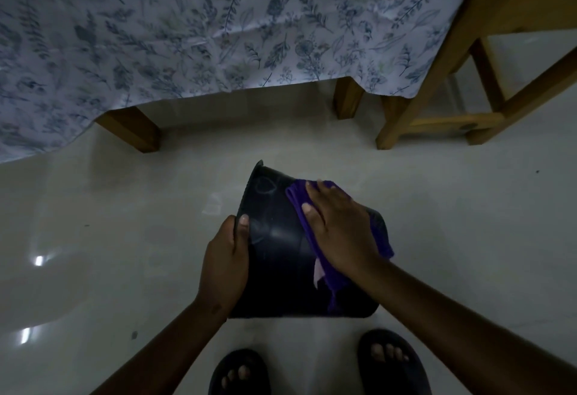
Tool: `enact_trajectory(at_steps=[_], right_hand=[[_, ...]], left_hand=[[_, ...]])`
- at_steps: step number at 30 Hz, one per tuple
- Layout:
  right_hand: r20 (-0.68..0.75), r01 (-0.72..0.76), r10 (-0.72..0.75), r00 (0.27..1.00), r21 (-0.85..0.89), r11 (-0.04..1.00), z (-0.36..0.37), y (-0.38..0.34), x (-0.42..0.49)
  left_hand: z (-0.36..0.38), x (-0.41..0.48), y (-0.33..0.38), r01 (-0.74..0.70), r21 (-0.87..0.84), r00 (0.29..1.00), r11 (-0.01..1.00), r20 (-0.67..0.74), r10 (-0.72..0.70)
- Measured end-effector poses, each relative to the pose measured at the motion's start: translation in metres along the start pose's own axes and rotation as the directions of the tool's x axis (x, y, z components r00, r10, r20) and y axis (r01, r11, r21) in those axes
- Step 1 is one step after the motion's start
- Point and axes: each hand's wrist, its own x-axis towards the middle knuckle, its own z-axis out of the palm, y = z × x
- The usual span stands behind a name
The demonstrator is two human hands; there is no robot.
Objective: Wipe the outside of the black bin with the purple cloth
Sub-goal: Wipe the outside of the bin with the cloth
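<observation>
The black bin lay mouth-leftward. The right hand, fingers straight, pressed the purple cloth toward its base; the left hand gripped its rim.

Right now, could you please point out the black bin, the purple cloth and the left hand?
black bin (274,257): head view, bare dark wall left of the cloth.
purple cloth (295,196): head view, fold at its upper left edge.
left hand (225,257): head view, back of the hand.
</observation>
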Motion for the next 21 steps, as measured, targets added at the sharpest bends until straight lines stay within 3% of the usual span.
enact_trajectory(at_steps=[6,11,14,18,21], right_hand=[[0.065,0.253,-0.245,0.967,-0.245,0.936,0.03,-0.019,-0.091],[-0.03,0.134,-0.144,0.989,-0.223,0.966,0.012,-0.009,-0.036],[-0.004,0.039,-0.039,0.999,-0.145,0.989,-0.001,-0.001,0.005],[-0.031,0.075,-0.08,0.996,-0.156,0.985,-0.001,0.002,-0.008],[-0.005,0.201,-0.207,0.978,-0.213,0.956,0.018,-0.005,-0.065]], left_hand=[[0.001,0.008,0.001,0.015,0.05,1.0,0.999,0.007,-0.015],[0.001,0.004,0.013,0.026,-0.003,1.0,1.0,0.013,-0.026],[0.001,-0.003,0.011,0.028,0.007,1.0,1.0,0.007,-0.028],[0.002,0.006,0.012,0.029,0.016,1.0,0.999,0.007,-0.029],[0.004,0.016,0.015,0.039,0.026,0.999,0.999,0.019,-0.039]])
